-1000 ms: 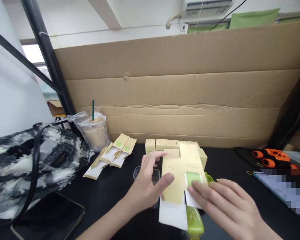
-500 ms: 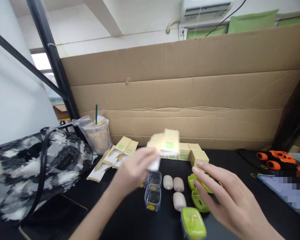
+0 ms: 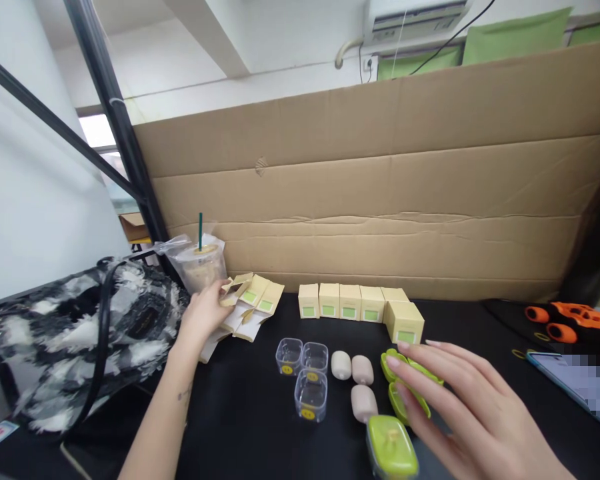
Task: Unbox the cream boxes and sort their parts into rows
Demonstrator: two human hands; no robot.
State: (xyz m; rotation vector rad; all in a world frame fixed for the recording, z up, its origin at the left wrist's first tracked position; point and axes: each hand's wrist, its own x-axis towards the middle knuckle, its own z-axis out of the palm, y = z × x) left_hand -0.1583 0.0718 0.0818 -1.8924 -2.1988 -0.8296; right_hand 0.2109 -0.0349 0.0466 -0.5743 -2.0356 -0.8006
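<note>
At the left, my left hand (image 3: 206,312) pinches a flattened cream carton (image 3: 237,285) over a pile of other flattened cartons (image 3: 250,331) with green labels. My right hand (image 3: 473,410) hovers at the lower right, fingers stretched and slightly apart, holding nothing. Under its fingertips lie several green lids (image 3: 399,400), partly covered by the hand. A green-lidded clear box (image 3: 391,445) stands at the front. Several clear plastic cups (image 3: 311,395) with yellow stickers sit mid-table, beside three pale rounded pieces (image 3: 363,403).
A row of closed cream boxes (image 3: 350,302) stands at the back before a cardboard panel (image 3: 360,200). To the left are a bagged iced drink (image 3: 203,270) and a black-and-white fluffy bag (image 3: 140,333). An orange toy car (image 3: 575,320) and a phone (image 3: 575,383) lie at the right.
My left hand has swung from mid-table to the left, carrying the carton to the flattened pile. The row of boxes and the cups now show fully. My right hand stays nearly in place.
</note>
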